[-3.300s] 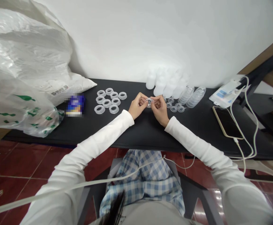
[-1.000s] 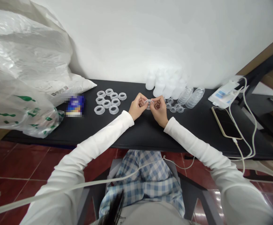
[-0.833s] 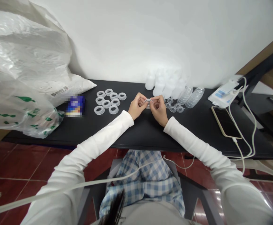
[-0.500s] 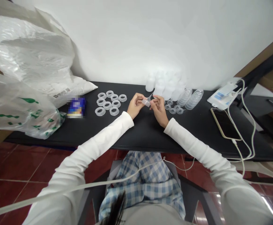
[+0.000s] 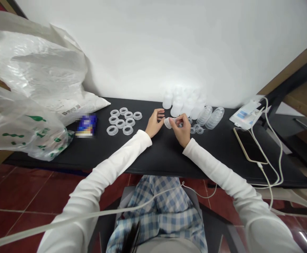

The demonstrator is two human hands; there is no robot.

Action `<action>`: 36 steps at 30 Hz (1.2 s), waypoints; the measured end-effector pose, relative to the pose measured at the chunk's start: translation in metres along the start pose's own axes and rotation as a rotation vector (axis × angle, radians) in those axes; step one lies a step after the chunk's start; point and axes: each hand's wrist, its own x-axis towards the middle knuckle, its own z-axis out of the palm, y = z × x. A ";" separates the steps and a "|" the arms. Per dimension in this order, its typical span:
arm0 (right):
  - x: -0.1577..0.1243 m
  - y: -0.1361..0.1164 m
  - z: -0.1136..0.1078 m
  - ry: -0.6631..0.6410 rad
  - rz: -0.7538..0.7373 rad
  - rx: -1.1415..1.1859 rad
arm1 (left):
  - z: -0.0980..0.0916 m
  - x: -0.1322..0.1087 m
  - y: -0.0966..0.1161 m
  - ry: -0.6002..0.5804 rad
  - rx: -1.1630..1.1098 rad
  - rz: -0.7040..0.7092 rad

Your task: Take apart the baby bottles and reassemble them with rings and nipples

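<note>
My right hand (image 5: 181,129) pinches a small clear plastic ring (image 5: 167,122) above the black table (image 5: 153,154). My left hand (image 5: 155,123) sits just left of the ring, fingers curled and slightly apart, touching or nearly touching its edge. Left of my hands lies a cluster of several clear plastic rings (image 5: 123,118). A few smaller clear caps (image 5: 197,129) lie to the right of my right hand. Behind them rest two stacks of clear lids (image 5: 211,117) and several white bottles (image 5: 179,103) by the wall.
Large plastic bags (image 5: 29,102) fill the table's left end, with a small blue packet (image 5: 86,125) beside them. A phone (image 5: 247,144), a white cable (image 5: 270,147) and a white box (image 5: 244,114) lie at the right. A cord crosses my lap.
Both hands held the ring together before. Now the right hand holds it turned on edge and the left has loosened its grip. The camera view has shifted slightly.
</note>
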 end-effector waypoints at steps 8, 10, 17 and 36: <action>0.015 0.012 -0.014 0.076 -0.216 -0.344 | 0.035 0.037 0.006 -0.009 0.504 0.083; 0.020 0.016 -0.020 0.043 -0.286 -0.462 | 0.038 0.042 0.008 -0.033 0.604 0.061; 0.030 0.022 -0.029 -0.023 -0.359 -0.669 | 0.036 0.044 0.009 -0.052 0.574 0.038; 0.036 0.031 -0.037 -0.072 -0.324 -0.522 | -0.015 0.027 0.013 0.037 0.471 0.292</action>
